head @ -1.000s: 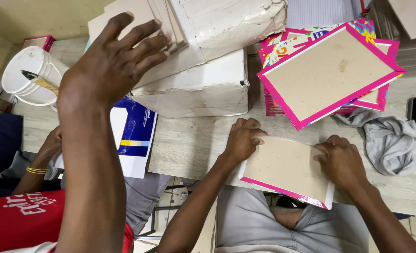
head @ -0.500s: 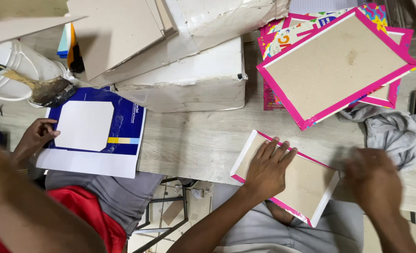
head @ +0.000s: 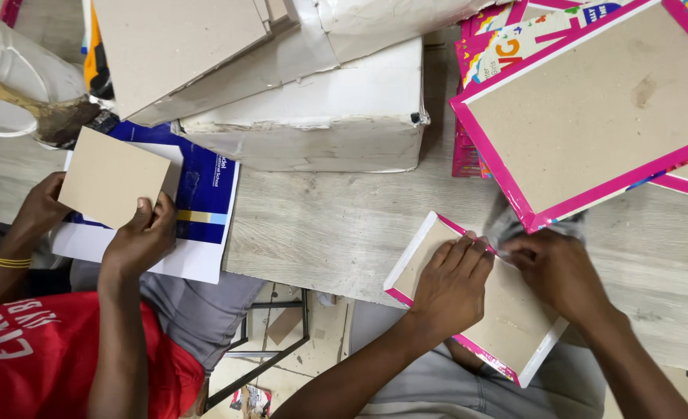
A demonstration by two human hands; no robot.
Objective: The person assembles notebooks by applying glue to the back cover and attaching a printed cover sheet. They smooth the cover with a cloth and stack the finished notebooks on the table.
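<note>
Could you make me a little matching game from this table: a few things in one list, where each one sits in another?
Things:
1. small board
2. big pink-edged board
3. white box
4. plain card

Places:
A. top right of the table
B. held by the co-worker in the red shirt
C. under the left hand and right hand
D. middle, at the far side

Pairs: 1-C, 2-A, 3-D, 4-B

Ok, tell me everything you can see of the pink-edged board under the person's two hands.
The pink-edged board is a flat rectangle of brownish-grey card, its rim wrapped in pink with white showing along two sides. It lies tilted across the near edge of the wooden table, one corner overhanging the lap. The left hand presses flat on its middle; the right hand works at its upper edge, by the grey cloth.
</note>
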